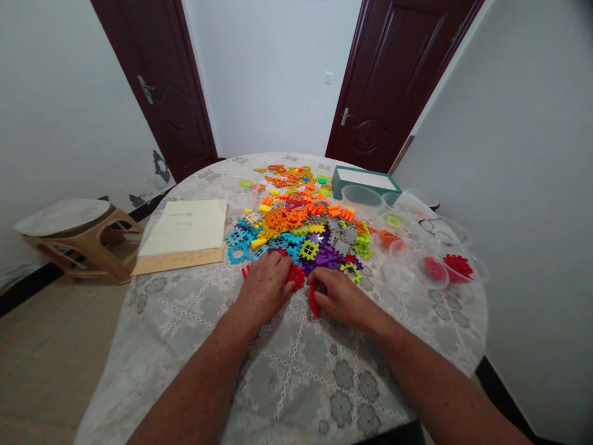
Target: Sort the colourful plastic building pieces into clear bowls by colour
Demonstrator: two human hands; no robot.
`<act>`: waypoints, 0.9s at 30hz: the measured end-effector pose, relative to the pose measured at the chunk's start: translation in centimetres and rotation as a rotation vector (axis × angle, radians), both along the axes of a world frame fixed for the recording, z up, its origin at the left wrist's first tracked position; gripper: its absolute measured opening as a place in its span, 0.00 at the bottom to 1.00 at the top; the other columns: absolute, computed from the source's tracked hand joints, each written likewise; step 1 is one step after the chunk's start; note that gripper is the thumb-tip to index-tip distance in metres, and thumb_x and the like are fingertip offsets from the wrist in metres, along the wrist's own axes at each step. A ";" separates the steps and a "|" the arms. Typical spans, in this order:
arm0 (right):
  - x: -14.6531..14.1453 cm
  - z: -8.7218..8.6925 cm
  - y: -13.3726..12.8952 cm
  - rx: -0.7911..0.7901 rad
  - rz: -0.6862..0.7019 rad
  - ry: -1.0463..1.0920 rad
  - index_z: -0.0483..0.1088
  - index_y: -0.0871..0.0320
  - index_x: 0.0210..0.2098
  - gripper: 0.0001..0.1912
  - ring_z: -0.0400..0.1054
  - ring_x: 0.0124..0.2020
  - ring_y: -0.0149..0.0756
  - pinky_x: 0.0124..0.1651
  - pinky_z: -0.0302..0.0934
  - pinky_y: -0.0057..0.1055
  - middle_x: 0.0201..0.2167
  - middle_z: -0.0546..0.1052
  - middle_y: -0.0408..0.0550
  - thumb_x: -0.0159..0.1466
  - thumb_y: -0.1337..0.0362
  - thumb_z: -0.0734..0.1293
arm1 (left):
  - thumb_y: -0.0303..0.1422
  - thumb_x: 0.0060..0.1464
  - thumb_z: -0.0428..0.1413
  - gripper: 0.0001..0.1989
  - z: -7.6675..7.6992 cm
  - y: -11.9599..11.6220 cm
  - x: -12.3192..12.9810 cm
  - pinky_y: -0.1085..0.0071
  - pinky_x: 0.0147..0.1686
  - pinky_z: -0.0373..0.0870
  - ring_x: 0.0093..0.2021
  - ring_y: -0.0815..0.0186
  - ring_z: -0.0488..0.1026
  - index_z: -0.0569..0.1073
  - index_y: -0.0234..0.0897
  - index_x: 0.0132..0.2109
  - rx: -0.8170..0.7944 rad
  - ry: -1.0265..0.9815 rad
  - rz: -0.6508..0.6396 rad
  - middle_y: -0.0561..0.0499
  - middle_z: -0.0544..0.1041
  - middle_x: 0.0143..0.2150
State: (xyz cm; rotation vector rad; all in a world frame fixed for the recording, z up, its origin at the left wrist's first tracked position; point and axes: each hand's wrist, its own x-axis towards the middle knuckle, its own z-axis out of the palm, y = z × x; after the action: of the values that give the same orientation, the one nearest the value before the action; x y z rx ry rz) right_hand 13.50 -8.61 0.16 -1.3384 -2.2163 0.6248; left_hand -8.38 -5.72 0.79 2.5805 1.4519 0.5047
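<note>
A pile of coloured plastic pieces [309,250] spreads over the middle of the table. At its near edge my left hand [266,283] rests over red pieces [296,277], its fingers bent; what they grip, if anything, is hidden. Just to the right, my right hand [337,295] is closed on a red piece [314,301], which hangs below the fingers near the cloth. Purple pieces [324,256] lie just beyond my right hand, blue ones [238,236] beyond my left.
Papers [185,227] lie at the left of the cloth-covered table [287,383]. At the right are clear plastic tubs [401,272], some with red pieces [458,266], and a green box [365,179] behind. A stool [78,238] stands at the left.
</note>
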 end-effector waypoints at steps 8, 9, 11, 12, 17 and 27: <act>0.7 -0.5 0.7 -0.017 -0.034 0.184 0.75 0.54 0.51 0.15 0.70 0.36 0.34 0.41 0.61 0.31 0.41 0.78 0.45 0.65 0.70 0.69 | 0.26 0.60 0.55 0.06 0.4 -0.2 0.1 0.64 0.45 0.69 0.44 0.60 0.73 0.70 0.42 0.43 -0.130 -0.256 -0.084 0.49 0.77 0.43; 0.7 -0.5 0.7 -0.038 -0.026 0.208 0.76 0.54 0.53 0.16 0.70 0.36 0.34 0.40 0.61 0.31 0.42 0.78 0.46 0.66 0.68 0.69 | 0.27 0.60 0.55 0.05 0.6 -0.2 0.1 0.65 0.43 0.69 0.43 0.61 0.73 0.71 0.42 0.43 -0.179 -0.314 -0.102 0.50 0.78 0.42; 0.7 -0.4 0.6 -0.072 -0.005 0.248 0.77 0.53 0.52 0.14 0.71 0.37 0.34 0.41 0.62 0.31 0.42 0.79 0.46 0.67 0.65 0.70 | 0.29 0.62 0.55 0.04 1.0 -0.4 0.2 0.66 0.41 0.69 0.40 0.63 0.75 0.71 0.42 0.44 -0.277 -0.430 -0.130 0.51 0.79 0.40; 0.6 -0.4 0.6 -0.088 -0.001 0.269 0.78 0.53 0.49 0.11 0.71 0.38 0.35 0.41 0.62 0.31 0.41 0.79 0.45 0.67 0.64 0.70 | 0.30 0.62 0.55 0.04 1.2 -0.5 0.3 0.67 0.41 0.70 0.39 0.63 0.75 0.72 0.42 0.44 -0.316 -0.488 -0.140 0.52 0.79 0.39; 1.0 -0.3 0.7 -0.253 -0.029 0.402 0.76 0.55 0.39 0.06 0.69 0.32 0.33 0.34 0.60 0.28 0.32 0.76 0.42 0.66 0.59 0.71 | 0.37 0.66 0.53 0.08 2.2 -0.2 -0.4 0.68 0.41 0.72 0.39 0.65 0.77 0.76 0.42 0.45 -0.367 -0.637 -0.169 0.53 0.81 0.39; 2.8 -0.4 1.7 -0.423 -0.151 0.507 0.69 0.54 0.36 0.12 0.65 0.23 0.31 0.26 0.58 0.27 0.23 0.72 0.40 0.66 0.53 0.69 | 0.34 0.63 0.56 0.15 1.9 1.9 -5.4 0.57 0.54 0.73 0.51 0.55 0.78 0.74 0.39 0.56 -0.027 -0.325 0.273 0.42 0.81 0.51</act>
State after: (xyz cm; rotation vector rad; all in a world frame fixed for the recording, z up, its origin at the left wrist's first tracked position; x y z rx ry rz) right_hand 16.26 -6.86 -0.24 -1.3353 -1.6144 1.2666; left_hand -13.74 -3.79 2.66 2.1582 1.6779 0.8844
